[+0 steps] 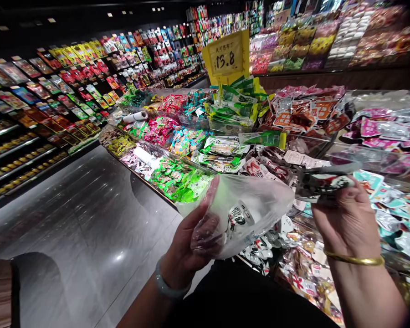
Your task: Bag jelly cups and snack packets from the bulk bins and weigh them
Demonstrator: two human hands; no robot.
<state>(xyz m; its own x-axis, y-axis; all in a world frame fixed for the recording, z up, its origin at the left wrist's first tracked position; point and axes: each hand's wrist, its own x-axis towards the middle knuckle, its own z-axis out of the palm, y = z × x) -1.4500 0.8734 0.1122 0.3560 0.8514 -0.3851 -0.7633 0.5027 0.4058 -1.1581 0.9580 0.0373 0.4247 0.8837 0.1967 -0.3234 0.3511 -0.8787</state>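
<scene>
My left hand (205, 228), with a pale bangle at the wrist, is closed on a clear plastic bag (263, 196) held open toward the right. Through the bag's film shows a small white snack packet (238, 218) with dark lettering. On the right, my right hand (345, 214), wearing a gold bangle, grips a dark snack packet (324, 184) with white and red print, just beyond the bag's mouth. This packet is somewhat blurred. Beneath both hands lie display bins of wrapped snacks, with green packets (177, 177) close to my left hand and teal-and-white packets (392, 214) beside my right wrist.
A yellow price sign (225, 57) reading 13.8 stands among the bins. Rolls of plastic bags (135, 116) lie on the display. Shelves of packaged goods (85, 68) line the left wall. Grey tiled floor (99, 237) runs along the display's left side.
</scene>
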